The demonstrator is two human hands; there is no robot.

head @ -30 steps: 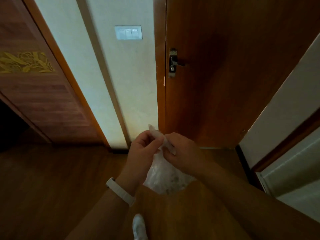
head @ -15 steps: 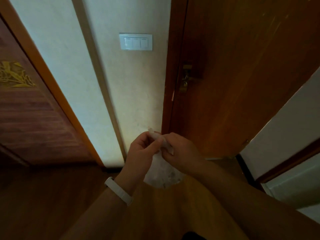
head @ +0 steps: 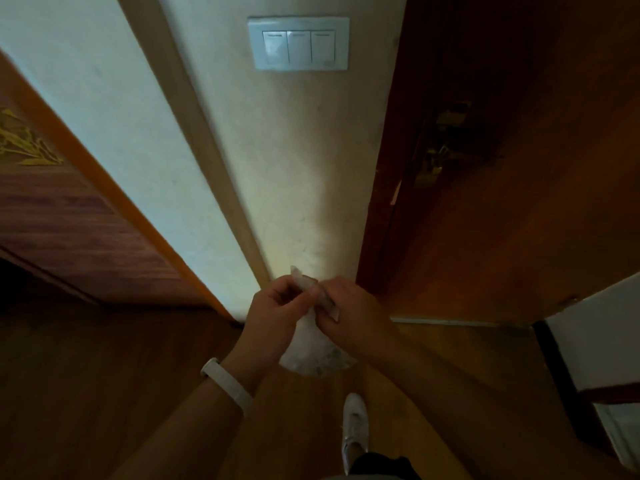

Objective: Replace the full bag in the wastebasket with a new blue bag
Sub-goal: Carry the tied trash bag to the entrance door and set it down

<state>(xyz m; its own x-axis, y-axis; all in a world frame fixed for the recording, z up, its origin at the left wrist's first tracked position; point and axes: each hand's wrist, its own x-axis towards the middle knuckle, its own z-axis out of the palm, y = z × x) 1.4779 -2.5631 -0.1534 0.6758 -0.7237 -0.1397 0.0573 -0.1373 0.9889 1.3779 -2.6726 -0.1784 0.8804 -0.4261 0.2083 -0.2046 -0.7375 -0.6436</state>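
A small full bag (head: 313, 358) of clear whitish plastic hangs in front of me over the wooden floor. Both hands pinch its gathered top. My left hand (head: 273, 317), with a white band on the wrist, holds the twisted neck from the left. My right hand (head: 349, 317) grips the neck from the right, and a plastic tail sticks up between the fingers. No wastebasket and no blue bag are in view.
A pale wall with a white triple light switch (head: 299, 43) is straight ahead. A brown wooden door (head: 519, 202) with a metal latch stands to the right, a carved wooden panel (head: 52, 202) to the left. My white shoe (head: 355, 427) is on the floor.
The view has moved closer to the wall and switch. Both hands keep their hold on the bag's neck. A white shoe has stepped forward into view.
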